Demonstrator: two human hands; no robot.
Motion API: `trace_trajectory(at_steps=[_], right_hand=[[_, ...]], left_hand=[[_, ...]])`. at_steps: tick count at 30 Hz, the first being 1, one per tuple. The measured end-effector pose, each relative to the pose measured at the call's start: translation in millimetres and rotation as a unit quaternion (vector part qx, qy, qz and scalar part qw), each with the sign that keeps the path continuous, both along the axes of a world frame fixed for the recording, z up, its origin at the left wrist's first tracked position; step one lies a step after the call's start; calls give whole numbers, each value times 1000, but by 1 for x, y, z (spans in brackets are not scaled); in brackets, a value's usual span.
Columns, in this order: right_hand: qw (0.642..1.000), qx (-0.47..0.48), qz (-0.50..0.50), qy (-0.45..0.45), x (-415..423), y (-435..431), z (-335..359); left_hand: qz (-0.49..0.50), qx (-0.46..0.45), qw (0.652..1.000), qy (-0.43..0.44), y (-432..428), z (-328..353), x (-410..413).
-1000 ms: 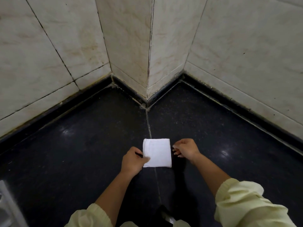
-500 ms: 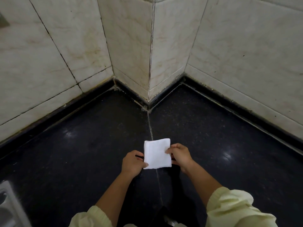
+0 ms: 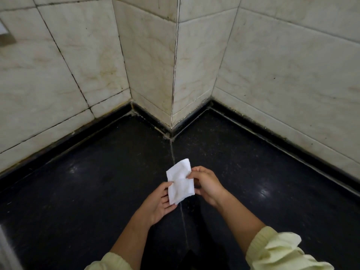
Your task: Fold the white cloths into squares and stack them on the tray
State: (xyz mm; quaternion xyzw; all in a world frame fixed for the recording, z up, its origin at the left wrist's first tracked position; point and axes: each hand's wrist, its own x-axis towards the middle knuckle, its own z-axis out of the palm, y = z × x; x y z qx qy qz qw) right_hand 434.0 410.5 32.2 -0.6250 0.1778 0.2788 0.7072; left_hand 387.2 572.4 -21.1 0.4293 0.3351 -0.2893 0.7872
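Note:
A small folded white cloth (image 3: 180, 182) is lifted off the black counter (image 3: 87, 191) and tilted, its far corner pointing up. My left hand (image 3: 157, 203) supports it from below with the thumb on its left edge. My right hand (image 3: 207, 184) pinches its right edge between thumb and fingers. Pale yellow sleeves cover both forearms. A sliver of a grey tray edge (image 3: 6, 252) shows at the bottom left; nothing on it is visible.
Cream marble-look tiled walls (image 3: 272, 65) enclose the counter, with an outward corner (image 3: 175, 75) jutting toward me in the middle. A seam (image 3: 175, 152) runs down the black surface from that corner.
The cloth lay flat on the counter with both hands at its sides; it has since been picked up and tilted. The camera view has tipped upward slightly.

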Motion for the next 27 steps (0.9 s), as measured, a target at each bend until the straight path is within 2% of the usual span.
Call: trace_trajectory(at_steps=[4, 9, 18, 27], right_hand=[[999, 19, -29, 26, -4, -14, 4], [994, 25, -97, 30, -15, -40, 2], [976, 50, -212, 10, -49, -117, 18], [947, 51, -314, -34, -128, -220, 42]], left_hand=[[16, -31, 999, 1, -9, 5, 0], [28, -15, 999, -25, -26, 14, 8], [-131, 27, 984, -120, -92, 47, 33], [-257, 17, 947, -192, -199, 81, -6]])
